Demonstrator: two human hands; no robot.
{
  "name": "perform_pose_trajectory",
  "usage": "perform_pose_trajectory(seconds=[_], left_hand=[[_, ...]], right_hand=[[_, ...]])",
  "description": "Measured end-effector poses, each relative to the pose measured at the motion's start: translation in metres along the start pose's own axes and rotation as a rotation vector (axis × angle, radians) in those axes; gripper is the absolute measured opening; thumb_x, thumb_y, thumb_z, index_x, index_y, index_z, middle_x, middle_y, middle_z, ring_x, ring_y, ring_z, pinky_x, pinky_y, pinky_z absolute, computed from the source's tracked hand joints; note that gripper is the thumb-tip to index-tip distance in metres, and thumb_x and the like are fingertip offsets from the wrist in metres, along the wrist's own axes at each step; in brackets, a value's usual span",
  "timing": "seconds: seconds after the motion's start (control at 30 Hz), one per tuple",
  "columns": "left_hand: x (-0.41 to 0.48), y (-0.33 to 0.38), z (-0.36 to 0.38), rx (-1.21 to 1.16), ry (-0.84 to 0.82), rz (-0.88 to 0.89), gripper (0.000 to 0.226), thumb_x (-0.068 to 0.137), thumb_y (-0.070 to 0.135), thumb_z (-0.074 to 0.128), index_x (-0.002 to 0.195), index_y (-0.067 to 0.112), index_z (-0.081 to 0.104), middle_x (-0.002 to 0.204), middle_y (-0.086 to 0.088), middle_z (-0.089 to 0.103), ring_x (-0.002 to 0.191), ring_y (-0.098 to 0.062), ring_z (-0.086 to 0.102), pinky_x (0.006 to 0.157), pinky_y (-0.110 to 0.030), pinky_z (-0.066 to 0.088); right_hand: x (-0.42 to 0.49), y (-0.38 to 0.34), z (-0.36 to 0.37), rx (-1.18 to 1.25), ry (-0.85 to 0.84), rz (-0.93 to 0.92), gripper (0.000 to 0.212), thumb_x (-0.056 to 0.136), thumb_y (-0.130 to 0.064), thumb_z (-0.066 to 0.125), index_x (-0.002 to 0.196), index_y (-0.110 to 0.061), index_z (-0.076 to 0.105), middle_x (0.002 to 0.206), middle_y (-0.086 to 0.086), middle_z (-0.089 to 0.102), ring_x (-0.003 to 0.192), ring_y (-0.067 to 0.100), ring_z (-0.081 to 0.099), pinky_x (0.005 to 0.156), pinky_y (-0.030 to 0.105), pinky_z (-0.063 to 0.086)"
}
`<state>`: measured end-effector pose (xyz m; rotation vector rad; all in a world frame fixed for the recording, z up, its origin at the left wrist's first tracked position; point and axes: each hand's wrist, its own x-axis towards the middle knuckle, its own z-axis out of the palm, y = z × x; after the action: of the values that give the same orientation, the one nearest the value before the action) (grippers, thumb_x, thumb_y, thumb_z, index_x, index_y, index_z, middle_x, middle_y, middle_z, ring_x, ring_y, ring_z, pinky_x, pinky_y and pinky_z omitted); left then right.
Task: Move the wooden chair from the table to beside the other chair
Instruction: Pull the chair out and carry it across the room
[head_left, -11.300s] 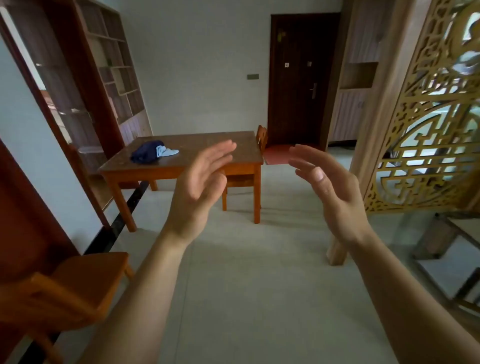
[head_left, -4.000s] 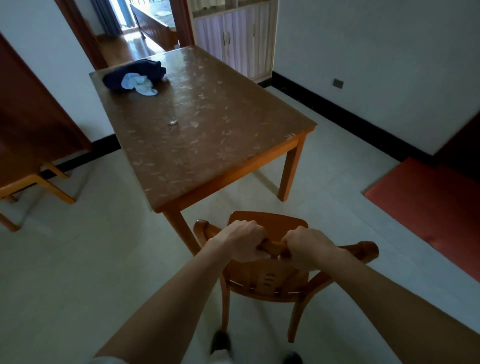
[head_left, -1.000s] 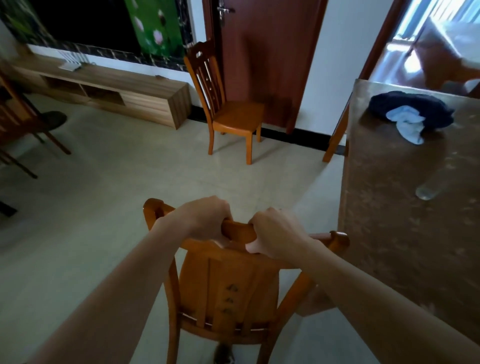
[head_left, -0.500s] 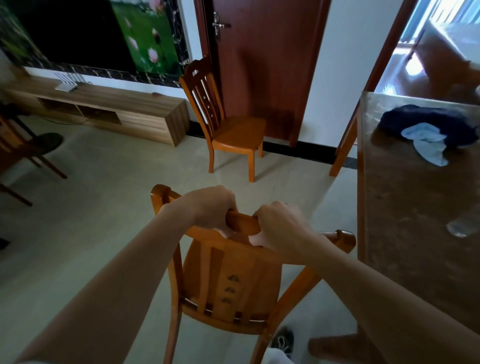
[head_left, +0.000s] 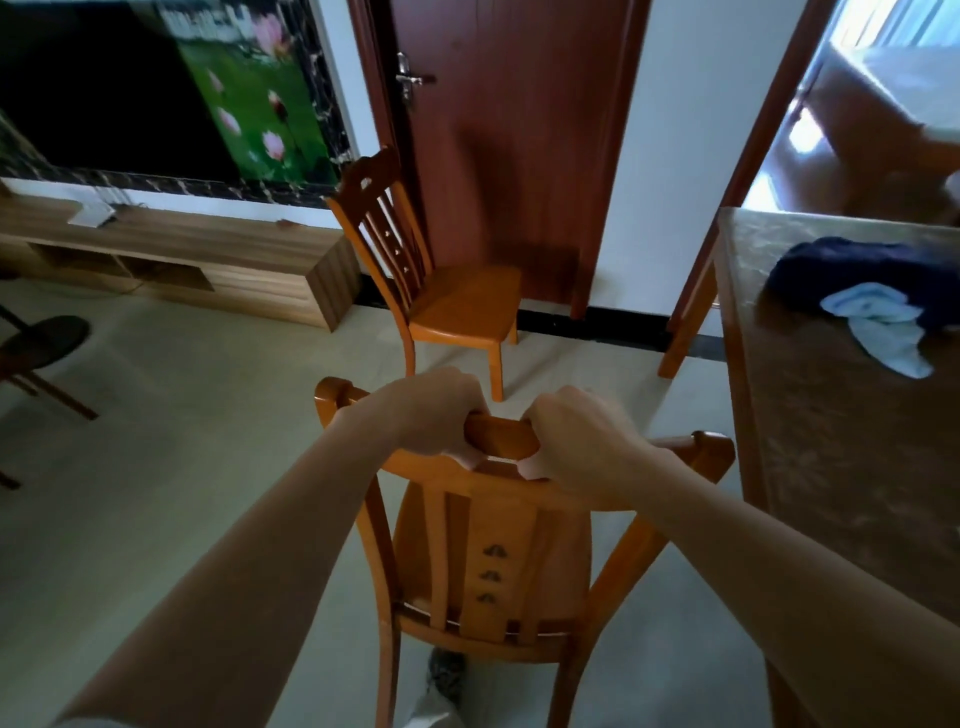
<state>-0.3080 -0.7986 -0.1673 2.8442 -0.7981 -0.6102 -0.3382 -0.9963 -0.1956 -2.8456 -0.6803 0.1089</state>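
I can't see the front legs of the wooden chair I am holding, and its back legs run off the bottom of the picture. Part of the seat hides behind the back slats. I cannot tell if it touches the floor. A shoe peeks out under it, a bit blurry.

My left hand and my right hand are both on the chair's top rail, side by side, with fingers curled tight around the wood.

The other chair stands ahead of me, in front of a dark red door. Its seat points to the right. A low wooden TV stand sits to its left, just beside it, under a big dark screen with pink flowers.

On my right is the counter, close to my chair's right corner. A dark blue cloth and a light blue cloth lie on it, near the far end. The counter's right side is cut off.

There is bare floor between my chair and the other chair, and lots more on the left. A small dark stool stands at the far left edge.
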Motion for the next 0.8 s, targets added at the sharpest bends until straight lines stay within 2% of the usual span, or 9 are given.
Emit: perform_pose_trajectory(seconds=[0.1,0.23,0.33,0.4,0.5,0.63,0.73,0.8], left_hand=[[0.037,-0.029,-0.013,0.05,0.029,0.117,0.012,0.083,0.036,0.083,0.084,0.028,0.073,0.071,0.014,0.067,0.064,-0.001,0.064,0.059,-0.017,0.044],[0.077,-0.059,-0.031,0.092,0.021,0.273,0.014,0.085,0.035,0.082,0.08,0.032,0.069,0.064,0.019,0.057,0.058,0.003,0.055,0.055,-0.014,0.037],[0.099,-0.067,-0.045,0.111,0.0,0.404,0.015,0.086,0.036,0.08,0.092,0.024,0.076,0.063,0.02,0.053,0.055,0.003,0.052,0.054,-0.014,0.034],[0.112,-0.064,-0.053,0.134,-0.025,0.493,0.011,0.088,0.036,0.078,0.09,0.027,0.073,0.063,0.02,0.053,0.054,0.001,0.052,0.054,-0.013,0.033],[0.125,-0.059,-0.062,0.152,-0.05,0.592,0.012,0.089,0.037,0.077,0.088,0.027,0.071,0.063,0.02,0.054,0.055,-0.002,0.054,0.055,-0.014,0.034],[0.133,-0.053,-0.075,0.217,-0.077,0.66,0.023,0.086,0.042,0.078,0.096,0.022,0.078,0.075,0.01,0.07,0.06,-0.005,0.061,0.058,-0.015,0.041],[0.137,-0.054,-0.08,0.254,-0.101,0.723,0.014,0.083,0.039,0.079,0.076,0.029,0.073,0.066,0.011,0.068,0.053,0.0,0.062,0.054,-0.013,0.038],[0.141,-0.057,-0.079,0.273,-0.094,0.801,0.031,0.083,0.038,0.079,0.061,0.036,0.057,0.056,0.016,0.058,0.052,0.009,0.06,0.051,-0.01,0.035]], right_hand=[[0.029,0.007,-0.002,-0.024,0.039,0.078,0.023,0.084,-0.036,0.076,0.07,-0.027,0.06,0.054,-0.015,0.049,0.043,0.002,0.048,0.043,0.009,0.028],[0.058,0.003,-0.006,-0.02,0.042,0.255,0.021,0.087,-0.038,0.075,0.074,-0.029,0.06,0.06,-0.011,0.055,0.05,0.006,0.055,0.051,0.018,0.037],[0.065,0.0,-0.012,-0.034,0.025,0.377,0.033,0.089,-0.042,0.071,0.066,-0.032,0.049,0.059,-0.01,0.054,0.052,0.006,0.055,0.053,0.021,0.04],[0.064,-0.002,-0.015,-0.049,0.026,0.457,0.035,0.09,-0.044,0.07,0.066,-0.032,0.047,0.06,-0.009,0.055,0.052,0.007,0.056,0.054,0.022,0.04],[0.06,-0.004,-0.014,-0.059,0.043,0.576,0.026,0.092,-0.051,0.068,0.078,-0.029,0.061,0.064,-0.008,0.059,0.054,0.007,0.059,0.054,0.022,0.042],[0.058,-0.014,-0.01,-0.07,0.124,0.689,0.031,0.091,-0.056,0.068,0.094,-0.025,0.073,0.07,-0.006,0.065,0.057,0.009,0.062,0.054,0.023,0.044],[0.058,-0.025,-0.008,-0.1,0.15,0.766,0.032,0.091,-0.057,0.068,0.092,-0.025,0.072,0.068,-0.006,0.064,0.056,0.009,0.06,0.056,0.025,0.045],[0.06,-0.037,-0.006,-0.118,0.164,0.84,0.031,0.089,-0.055,0.069,0.085,-0.025,0.071,0.064,-0.006,0.059,0.053,0.01,0.058,0.053,0.024,0.041]])
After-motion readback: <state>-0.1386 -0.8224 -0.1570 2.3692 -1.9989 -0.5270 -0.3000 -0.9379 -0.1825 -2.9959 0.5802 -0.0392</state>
